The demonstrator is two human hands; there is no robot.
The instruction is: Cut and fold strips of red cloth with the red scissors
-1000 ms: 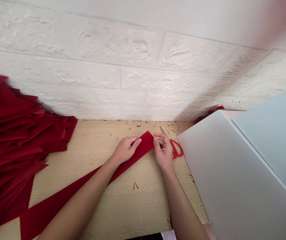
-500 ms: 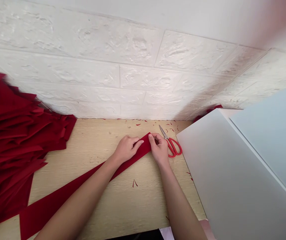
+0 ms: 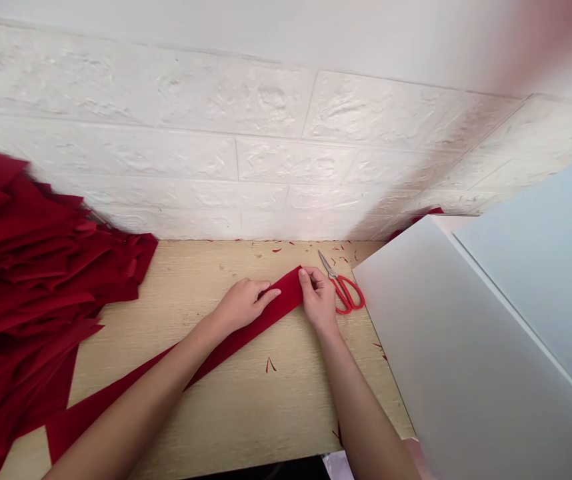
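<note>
A long strip of dark red fabric [image 3: 246,337] runs diagonally over the wooden table from the lower left up to the centre. Its far end is pinched between thumb and fingers of my right hand [image 3: 319,297]. Further down the strip, my left hand [image 3: 246,303] has closed at its upper edge, the thumb lying on the cloth and the fingertips partly hidden. Just right of my right hand lie scissors [image 3: 349,293] with red handles, blades pointing toward the wall. My left forearm covers part of the strip.
A big heap of red fabric pieces [image 3: 31,280] fills the left side. On the right stands a large grey-white panel or box [image 3: 446,333]. Behind the table [image 3: 266,413] rises a white brick-patterned wall [image 3: 286,160]. Small red scraps [image 3: 271,365] are scattered about.
My left hand has slid a little down and left along the strip, away from its end. My right hand still pinches the end, and the scissors have stayed put.
</note>
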